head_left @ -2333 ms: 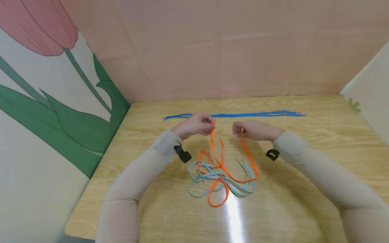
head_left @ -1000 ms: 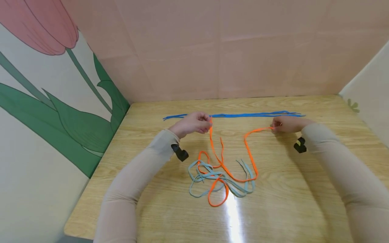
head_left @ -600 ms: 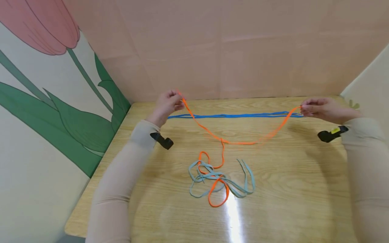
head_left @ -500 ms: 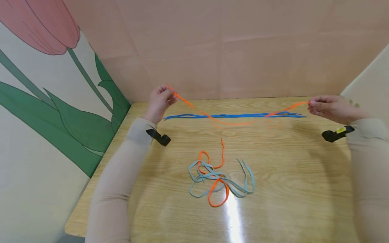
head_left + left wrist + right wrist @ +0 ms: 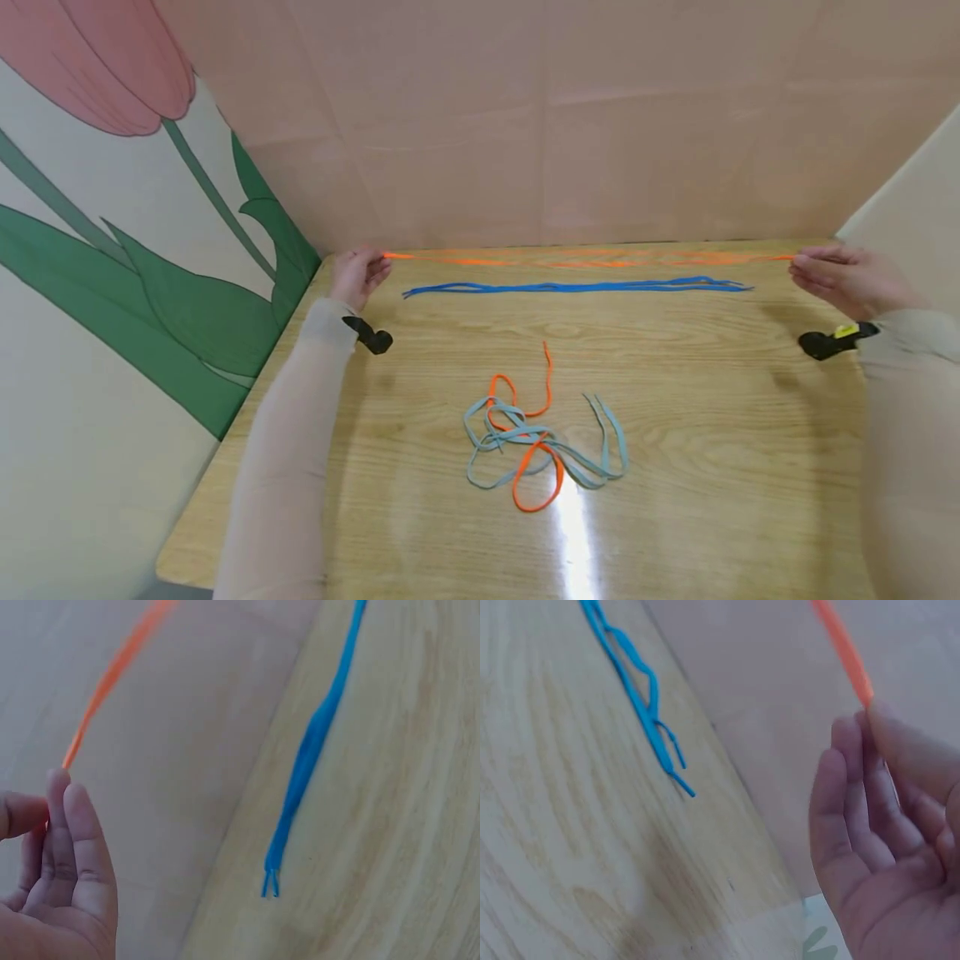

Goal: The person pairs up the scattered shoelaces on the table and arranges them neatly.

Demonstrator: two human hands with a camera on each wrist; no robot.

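An orange shoelace [image 5: 480, 262] is stretched nearly level between my two hands, above the table's far edge, its middle blurred. My left hand [image 5: 358, 277] pinches one end between thumb and fingertips; the left wrist view shows the orange lace [image 5: 112, 675] rising from that pinch. At the other end, my right hand [image 5: 851, 279] grips the lace between thumb and index finger, the other fingers loosely bent. Just below the stretched lace, blue shoelaces [image 5: 585, 287] lie straight side by side on the table. Their tips [image 5: 270, 881] show close up in the left wrist view.
A loose tangle of pale blue-grey laces [image 5: 581, 458] and another orange lace [image 5: 536, 507] lies mid-table. The wooden table [image 5: 712, 433] meets a pink covered wall [image 5: 540, 125] at the back. A wall with a painted tulip [image 5: 112, 67] stands on the left.
Both hands have moved apart, pulling one orange lace out of the tangle. It was sagging half a second ago and is now nearly straight beyond the blue laces.
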